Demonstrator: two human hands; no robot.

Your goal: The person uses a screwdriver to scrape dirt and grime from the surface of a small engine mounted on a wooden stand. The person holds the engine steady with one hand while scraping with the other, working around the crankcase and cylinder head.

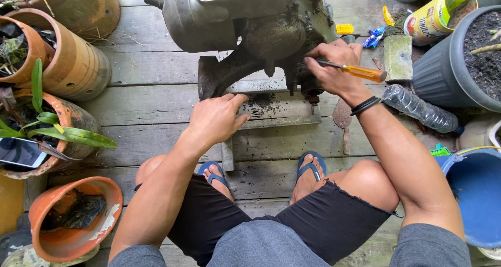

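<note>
Right grip (pixel 334 63): clamped on the screwdriver (pixel 360 71), orange handle out toward the wrist, shaft pointing left into the grimy underside of the engine (pixel 235 22). Left grip (pixel 216 118): apart, fingers loosely spread, fingertips resting on the near edge of the metal base plate (pixel 282 116) under the engine, holding nothing. Tip of the screwdriver hidden behind the knuckles, so impossible to tell what it meets.

To do this step well, probably:
- Keep the shaft in line with whatever the tip sits in; avoid levering sideways.
- Press steadily from the palm, not from the fingertips.
- Bear down on the plate with the left grip to stop the engine shifting on the wooden deck (pixel 151 89).
- Watch the loose black dirt on the plate; likely to slide toward the sandals.

Counted:
- One engine, standing on the deck just ahead of the knees.
- One screwdriver, in the right grip.
- One base plate, touching the engine's foot.
- Four clay pots along the left: top corner (pixel 83 9), below it (pixel 73 63), one with a green plant (pixel 78 118), and one lying tilted nearest the left thigh (pixel 109 199).
- One dark ribbed plastic pot (pixel 436 79) on the right, filled with soil.
- One blue bucket (pixel 472 194) beside the right knee.
- One clear plastic bottle (pixel 417 108) lying just beside the right forearm.
- One yellow can (pixel 433 19) on its side, top right.
- One small trowel (pixel 342 116) flat on the deck, under the right wrist.
- Two blue sandals (pixel 311 165).
</note>
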